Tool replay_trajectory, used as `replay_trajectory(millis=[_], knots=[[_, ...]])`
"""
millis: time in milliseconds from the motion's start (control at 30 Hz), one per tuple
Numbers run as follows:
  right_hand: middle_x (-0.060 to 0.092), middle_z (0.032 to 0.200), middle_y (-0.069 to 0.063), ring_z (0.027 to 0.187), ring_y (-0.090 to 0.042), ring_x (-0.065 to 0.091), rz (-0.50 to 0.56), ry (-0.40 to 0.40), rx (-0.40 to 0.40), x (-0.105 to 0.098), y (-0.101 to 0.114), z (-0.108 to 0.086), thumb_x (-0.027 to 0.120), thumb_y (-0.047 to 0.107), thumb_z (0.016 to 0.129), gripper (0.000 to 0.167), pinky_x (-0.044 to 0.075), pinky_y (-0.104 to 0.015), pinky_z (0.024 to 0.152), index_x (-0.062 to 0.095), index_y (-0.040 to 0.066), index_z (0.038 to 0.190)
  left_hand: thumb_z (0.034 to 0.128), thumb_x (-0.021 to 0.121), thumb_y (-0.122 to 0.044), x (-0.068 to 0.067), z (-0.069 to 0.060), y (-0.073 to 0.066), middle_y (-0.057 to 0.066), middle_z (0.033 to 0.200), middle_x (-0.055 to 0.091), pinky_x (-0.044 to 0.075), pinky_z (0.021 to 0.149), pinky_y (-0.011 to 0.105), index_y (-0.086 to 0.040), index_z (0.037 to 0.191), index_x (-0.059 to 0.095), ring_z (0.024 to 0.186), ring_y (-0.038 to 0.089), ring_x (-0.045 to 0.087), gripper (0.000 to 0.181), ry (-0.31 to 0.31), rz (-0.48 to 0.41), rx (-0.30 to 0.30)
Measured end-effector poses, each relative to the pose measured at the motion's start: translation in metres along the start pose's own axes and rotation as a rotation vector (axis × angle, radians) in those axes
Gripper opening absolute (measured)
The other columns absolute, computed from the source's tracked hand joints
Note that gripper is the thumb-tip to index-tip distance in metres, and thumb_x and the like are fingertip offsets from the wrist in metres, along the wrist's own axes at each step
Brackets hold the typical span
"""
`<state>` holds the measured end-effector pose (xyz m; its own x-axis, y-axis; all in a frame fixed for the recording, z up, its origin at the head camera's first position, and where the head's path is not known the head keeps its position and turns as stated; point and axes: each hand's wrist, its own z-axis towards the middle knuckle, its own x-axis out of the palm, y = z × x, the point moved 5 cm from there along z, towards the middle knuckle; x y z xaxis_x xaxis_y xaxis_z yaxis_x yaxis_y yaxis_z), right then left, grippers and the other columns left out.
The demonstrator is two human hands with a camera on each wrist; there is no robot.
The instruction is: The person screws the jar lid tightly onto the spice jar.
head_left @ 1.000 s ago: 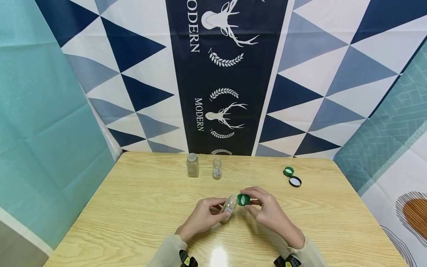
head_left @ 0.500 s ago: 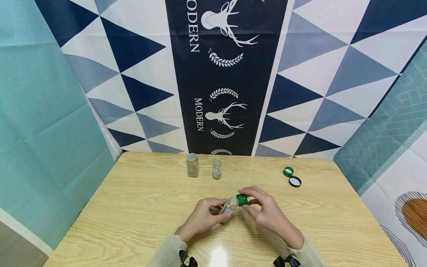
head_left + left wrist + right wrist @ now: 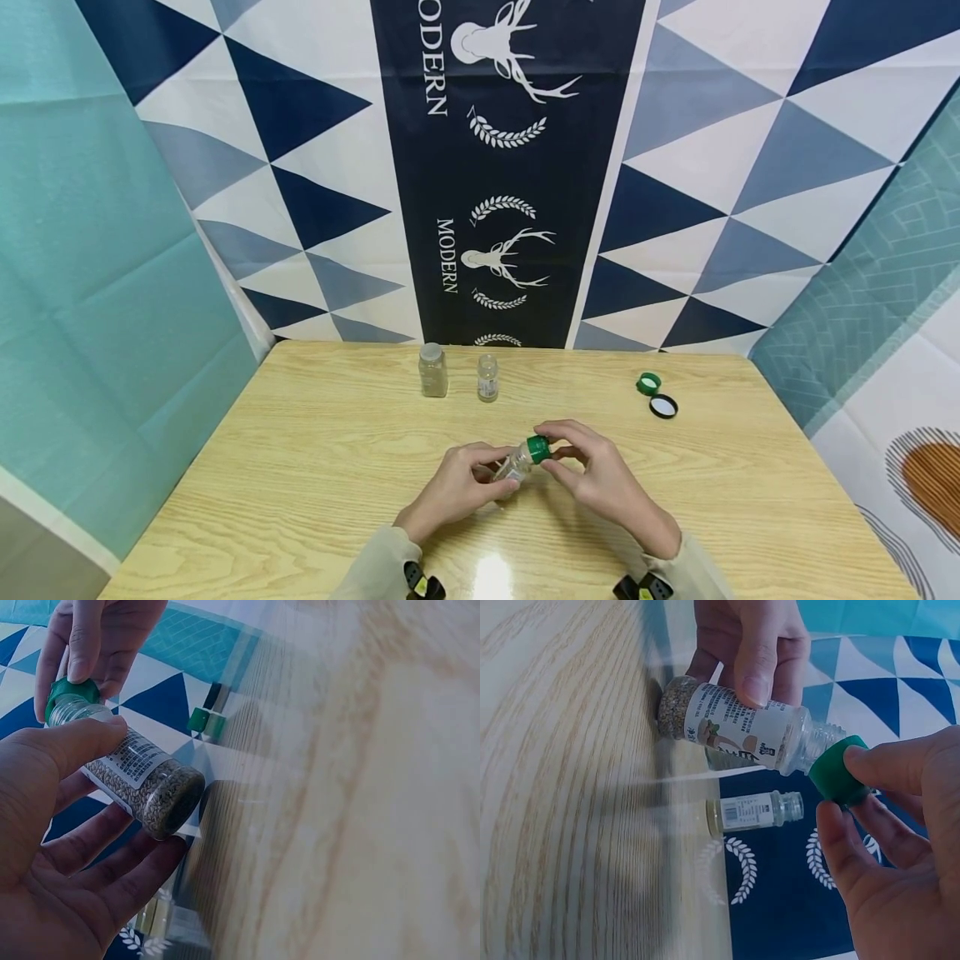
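Observation:
In the head view my left hand point(image 3: 461, 483) grips a small clear spice jar point(image 3: 514, 465), tilted with its mouth toward the right. Small pale brown grains fill its lower part in the left wrist view, and a printed label point(image 3: 136, 757) wraps its side. Thumb and fingers of my right hand point(image 3: 592, 467) pinch a green screw cap point(image 3: 538, 448) at the jar's mouth. Part of the threaded neck point(image 3: 821, 742) still shows beside the cap point(image 3: 838, 771) in the right wrist view. How far the cap sits over the threads I cannot tell.
Toward the back of the wooden table point(image 3: 315, 467) stand a grey-lidded square jar point(image 3: 433, 372) and an uncapped small glass jar point(image 3: 487, 380). At the back right lie another green cap point(image 3: 648, 384) and a black ring-shaped lid point(image 3: 663, 407).
The green cap has turned from showing its open underside to facing the jar, and has moved slightly left onto the mouth. My left hand keeps its grip on the jar.

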<state>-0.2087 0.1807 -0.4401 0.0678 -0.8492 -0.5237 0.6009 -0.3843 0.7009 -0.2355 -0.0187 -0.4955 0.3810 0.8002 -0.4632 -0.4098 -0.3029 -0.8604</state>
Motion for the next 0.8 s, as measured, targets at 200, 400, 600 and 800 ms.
replay_trajectory(millis=[200, 400, 600, 800], knots=[[0.070, 0.125, -0.009, 0.107, -0.012, 0.069, -0.002, -0.011, -0.026, 0.0012, 0.0000, 0.0000, 0.080, -0.006, 0.085, 0.046, 0.064, -0.027, 0.080, 0.069, 0.009, 0.127, 0.0932, 0.079, -0.031, 0.0007, 0.0002, 0.0001, 0.003, 0.109, 0.073, 0.060, 0.081, 0.018, -0.016, 0.134, 0.070, 0.097, 0.009, 0.070, 0.044, -0.001, 0.006, 0.020], [0.070, 0.126, -0.013, 0.110, -0.013, 0.069, 0.002, -0.007, -0.033, 0.0024, 0.0009, 0.0000, 0.080, -0.006, 0.085, 0.046, 0.064, -0.028, 0.081, 0.070, 0.009, 0.127, 0.0935, 0.079, -0.030, 0.0012, 0.0003, -0.0008, 0.003, 0.110, 0.073, 0.060, 0.082, 0.018, -0.016, 0.134, 0.070, 0.098, 0.008, 0.070, 0.044, 0.002, 0.019, 0.025], [0.071, 0.126, -0.013, 0.111, -0.016, 0.069, -0.046, -0.007, -0.063, 0.0045, 0.0008, -0.0009, 0.080, -0.006, 0.085, 0.044, 0.065, -0.036, 0.082, 0.072, 0.013, 0.123, 0.0933, 0.079, -0.029, 0.0013, 0.0002, -0.0024, 0.003, 0.111, 0.073, 0.060, 0.082, 0.017, -0.015, 0.134, 0.070, 0.098, 0.009, 0.070, 0.044, 0.003, 0.024, 0.025], [0.072, 0.125, -0.009, 0.111, -0.023, 0.070, -0.103, -0.008, -0.099, 0.0056, 0.0015, -0.0019, 0.081, -0.005, 0.084, 0.042, 0.065, -0.038, 0.080, 0.073, 0.014, 0.121, 0.0936, 0.079, -0.029, 0.0020, 0.0001, -0.0024, 0.003, 0.110, 0.072, 0.060, 0.081, 0.017, -0.016, 0.134, 0.070, 0.099, 0.009, 0.069, 0.043, 0.007, 0.024, 0.024]])
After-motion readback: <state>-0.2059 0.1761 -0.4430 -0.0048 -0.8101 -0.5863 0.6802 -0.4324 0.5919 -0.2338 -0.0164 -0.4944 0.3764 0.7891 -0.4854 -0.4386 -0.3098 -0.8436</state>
